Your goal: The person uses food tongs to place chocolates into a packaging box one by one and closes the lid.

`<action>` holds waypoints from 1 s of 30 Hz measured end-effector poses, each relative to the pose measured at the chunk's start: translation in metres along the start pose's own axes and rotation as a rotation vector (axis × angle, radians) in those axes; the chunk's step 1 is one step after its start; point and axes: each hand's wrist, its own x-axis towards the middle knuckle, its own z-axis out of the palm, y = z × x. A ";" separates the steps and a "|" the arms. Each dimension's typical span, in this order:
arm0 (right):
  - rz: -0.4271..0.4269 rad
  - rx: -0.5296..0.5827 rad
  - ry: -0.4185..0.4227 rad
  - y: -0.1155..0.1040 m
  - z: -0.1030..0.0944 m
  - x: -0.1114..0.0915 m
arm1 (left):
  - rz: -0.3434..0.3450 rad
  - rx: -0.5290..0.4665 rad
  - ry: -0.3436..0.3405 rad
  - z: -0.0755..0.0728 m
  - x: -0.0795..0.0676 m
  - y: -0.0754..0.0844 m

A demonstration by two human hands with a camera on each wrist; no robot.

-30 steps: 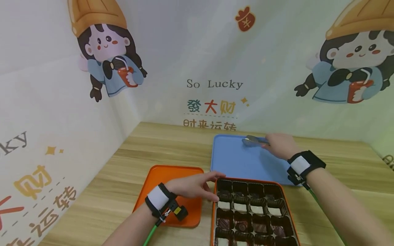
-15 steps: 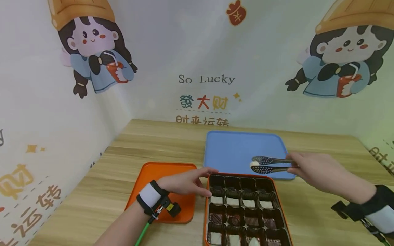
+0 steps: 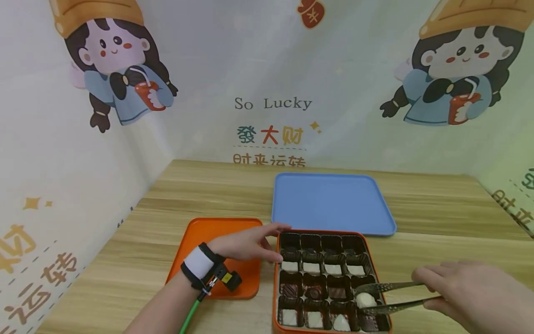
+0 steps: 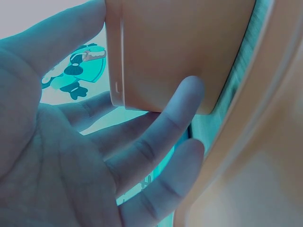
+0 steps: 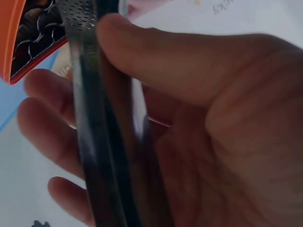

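Note:
An orange box (image 3: 276,292) holds a dark tray with compartments, several filled with white or brown chocolates; those in the far row look dark. My right hand (image 3: 471,290) grips metal tongs (image 3: 400,305) with perforated tips. Between the tips sits a round white chocolate (image 3: 365,300), over the box's right column near the front; whether it touches the tray I cannot tell. At the box's far left corner my left hand (image 3: 242,244) rests with extended fingers, the thumb on the left side. In the left wrist view, its fingers (image 4: 182,101) lie against the orange box wall (image 4: 161,52).
Left of the box lies an orange tray (image 3: 217,227), partly beneath my left hand. Behind the box is a blue tray (image 3: 325,204). All stand on a wood-grain table (image 3: 434,208), with a printed cloth (image 3: 354,93) behind it.
My right hand has come from the blue tray towards me to the box's right side, bringing the tongs and white chocolate. The left hand has stayed at the box corner.

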 end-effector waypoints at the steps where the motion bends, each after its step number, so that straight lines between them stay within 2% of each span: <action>1: -0.017 0.000 -0.023 -0.001 0.000 0.000 | -0.001 0.002 0.001 0.000 0.000 0.000; 4: -0.041 -0.033 -0.091 -0.004 -0.001 0.004 | 0.003 0.009 0.002 0.000 -0.001 0.000; 7: -0.020 -0.060 -0.164 -0.009 -0.004 0.008 | 0.007 0.011 -0.002 0.001 0.000 -0.001; 12: -0.029 -0.118 -0.225 -0.016 -0.006 0.016 | 0.002 0.007 -0.013 0.002 0.001 -0.001; 15: -0.066 -0.202 -0.207 -0.022 -0.005 0.022 | 0.004 0.011 -0.015 0.001 0.002 0.000; 20: -0.132 -0.335 -0.126 -0.036 -0.002 0.033 | 0.007 0.018 -0.012 0.000 0.002 0.001; 26: -0.185 -0.469 -0.169 -0.051 0.000 0.053 | 0.008 -0.007 -0.012 0.000 0.002 0.000; 30: -0.200 -0.508 -0.192 -0.060 0.000 0.062 | 0.007 -0.025 -0.013 0.000 0.001 -0.001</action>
